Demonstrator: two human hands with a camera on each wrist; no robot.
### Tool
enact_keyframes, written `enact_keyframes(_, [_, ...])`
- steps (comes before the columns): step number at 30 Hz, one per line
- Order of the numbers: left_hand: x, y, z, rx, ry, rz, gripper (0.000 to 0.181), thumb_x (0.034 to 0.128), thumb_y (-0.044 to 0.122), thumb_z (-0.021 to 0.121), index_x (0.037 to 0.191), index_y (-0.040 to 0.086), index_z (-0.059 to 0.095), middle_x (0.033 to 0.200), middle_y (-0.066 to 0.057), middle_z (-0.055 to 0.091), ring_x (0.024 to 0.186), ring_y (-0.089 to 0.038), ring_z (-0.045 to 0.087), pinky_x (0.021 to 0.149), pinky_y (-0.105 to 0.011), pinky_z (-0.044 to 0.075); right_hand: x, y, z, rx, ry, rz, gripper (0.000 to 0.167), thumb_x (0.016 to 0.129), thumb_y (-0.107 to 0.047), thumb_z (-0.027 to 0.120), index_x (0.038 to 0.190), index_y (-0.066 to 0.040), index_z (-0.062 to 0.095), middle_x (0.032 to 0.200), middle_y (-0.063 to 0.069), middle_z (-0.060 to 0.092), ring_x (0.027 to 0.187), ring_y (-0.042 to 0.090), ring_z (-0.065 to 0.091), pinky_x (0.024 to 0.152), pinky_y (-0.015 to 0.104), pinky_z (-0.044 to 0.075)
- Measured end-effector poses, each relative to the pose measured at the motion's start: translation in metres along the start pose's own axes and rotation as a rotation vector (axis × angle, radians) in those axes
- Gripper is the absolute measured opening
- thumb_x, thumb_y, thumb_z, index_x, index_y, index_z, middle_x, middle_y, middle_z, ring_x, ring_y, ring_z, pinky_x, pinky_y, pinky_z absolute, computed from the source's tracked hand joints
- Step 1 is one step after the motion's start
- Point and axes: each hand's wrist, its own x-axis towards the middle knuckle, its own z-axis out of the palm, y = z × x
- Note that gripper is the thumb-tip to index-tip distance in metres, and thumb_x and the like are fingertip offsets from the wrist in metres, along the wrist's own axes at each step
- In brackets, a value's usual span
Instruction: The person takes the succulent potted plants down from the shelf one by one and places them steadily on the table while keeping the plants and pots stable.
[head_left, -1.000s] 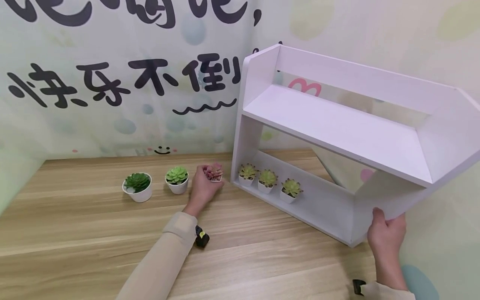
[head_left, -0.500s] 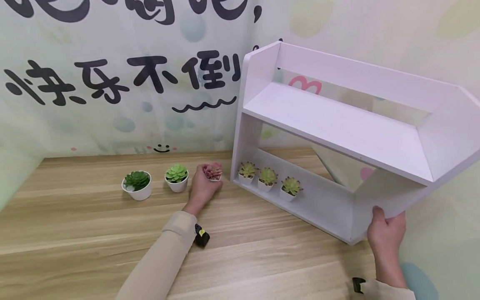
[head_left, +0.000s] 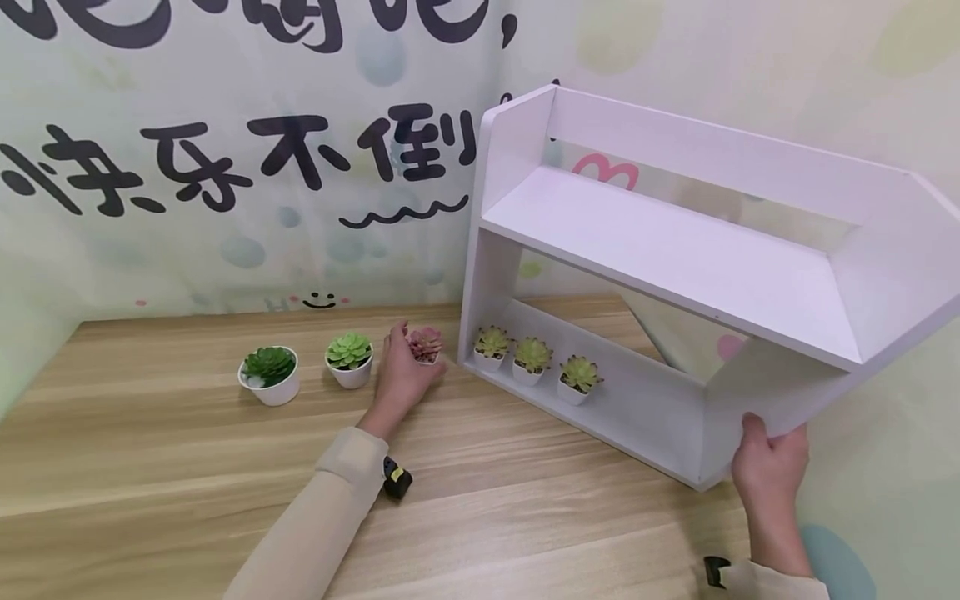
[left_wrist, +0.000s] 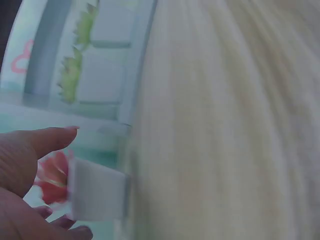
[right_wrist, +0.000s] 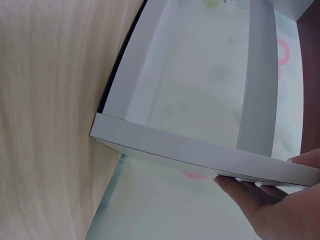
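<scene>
A pink succulent (head_left: 426,343) in a white pot stands on the table left of the white shelf unit (head_left: 645,225). My left hand (head_left: 401,375) is around it with fingers parted; in the left wrist view the thumb of that hand (left_wrist: 17,165) is apart from the white pot (left_wrist: 97,192). At the shelf's right side panel, my right hand (head_left: 771,467) grips the edge, and the right wrist view shows this hand (right_wrist: 285,210) at the panel (right_wrist: 175,147). Three small yellow-green succulents (head_left: 490,345) (head_left: 532,358) (head_left: 577,379) stand on the lower shelf.
Left of my left hand are a light green succulent (head_left: 349,354) and a dark green one (head_left: 268,369), both in white pots on the wooden table (head_left: 150,450). Behind the table hangs a printed backdrop (head_left: 225,258) with black lettering.
My left hand's fingers and thumb have spread away from the pink succulent's pot, which stays in place. The right hand keeps its grip on the shelf unit. The head view has shifted slightly.
</scene>
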Motion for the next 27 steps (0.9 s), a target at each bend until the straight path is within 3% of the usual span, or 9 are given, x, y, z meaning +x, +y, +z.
enact_keyframes(4, [-0.007,0.016,-0.004,-0.007,0.047,0.072,0.095,0.0817,0.025,0.082,0.156,0.005,0.027,0.153,-0.021,0.038,0.140,-0.037,0.041,0.118,-0.052,0.038,0.001,0.000,0.000,-0.006,-0.007,0.015,0.044,0.099,-0.020,0.046,0.138,-0.001,0.048,0.099,-0.027,0.044,0.091,-0.010,0.043,0.081,0.019,0.036])
enact_keyframes(7, [-0.012,0.028,-0.006,-0.047,0.114,0.131,0.086,0.0856,0.021,0.078,0.155,0.006,0.030,0.146,-0.019,0.043,0.130,-0.034,0.047,0.116,-0.049,0.040,0.001,0.001,0.000,-0.005,0.000,0.015,0.043,0.099,-0.019,0.047,0.138,0.000,0.048,0.099,-0.027,0.044,0.091,-0.010,0.043,0.082,0.019,0.036])
enact_keyframes(12, [-0.022,0.048,-0.007,-0.162,0.168,0.186,0.070,0.0896,0.011,0.072,0.150,0.005,0.038,0.140,-0.017,0.048,0.106,-0.034,0.062,0.094,-0.044,0.054,0.001,0.001,0.000,-0.011,-0.008,0.033,0.044,0.099,-0.020,0.047,0.139,-0.002,0.048,0.100,-0.026,0.045,0.091,-0.009,0.043,0.082,0.019,0.036])
enact_keyframes(14, [-0.027,0.054,-0.006,-0.204,0.165,0.224,0.061,0.0896,0.006,0.071,0.145,0.002,0.045,0.135,-0.019,0.051,0.101,-0.036,0.064,0.088,-0.044,0.057,0.001,0.001,0.000,-0.013,-0.011,0.038,0.045,0.099,-0.021,0.047,0.140,-0.002,0.047,0.100,-0.026,0.045,0.091,-0.009,0.043,0.081,0.019,0.036])
enact_keyframes(17, [-0.033,0.060,-0.002,-0.261,0.159,0.291,0.046,0.0894,0.001,0.070,0.133,-0.004,0.055,0.127,-0.024,0.059,0.104,-0.040,0.063,0.091,-0.048,0.058,0.000,0.001,0.000,-0.012,-0.008,0.034,0.044,0.099,-0.020,0.047,0.139,-0.001,0.047,0.099,-0.026,0.044,0.090,-0.010,0.043,0.081,0.019,0.036])
enact_keyframes(19, [-0.036,0.062,0.002,-0.290,0.148,0.306,0.036,0.0893,0.001,0.071,0.124,-0.005,0.061,0.118,-0.024,0.065,0.106,-0.038,0.066,0.094,-0.047,0.059,0.000,0.002,0.000,-0.009,-0.005,0.025,0.044,0.099,-0.020,0.047,0.138,0.000,0.047,0.098,-0.027,0.044,0.090,-0.010,0.043,0.081,0.018,0.036])
enact_keyframes(23, [-0.040,0.060,0.010,-0.326,0.084,0.273,0.033,0.0892,0.003,0.072,0.121,-0.006,0.064,0.116,-0.024,0.068,0.108,-0.035,0.069,0.098,-0.044,0.058,0.000,0.002,0.001,-0.006,-0.001,0.013,0.043,0.099,-0.019,0.047,0.138,0.000,0.048,0.098,-0.028,0.044,0.091,-0.010,0.043,0.082,0.017,0.036])
enact_keyframes(27, [-0.041,0.055,0.020,-0.311,0.007,0.212,0.048,0.0881,0.006,0.073,0.132,-0.007,0.058,0.129,-0.027,0.064,0.119,-0.039,0.065,0.106,-0.047,0.053,0.000,0.003,0.001,-0.007,0.002,0.004,0.043,0.099,-0.019,0.047,0.137,0.000,0.048,0.097,-0.029,0.044,0.091,-0.010,0.042,0.082,0.018,0.035])
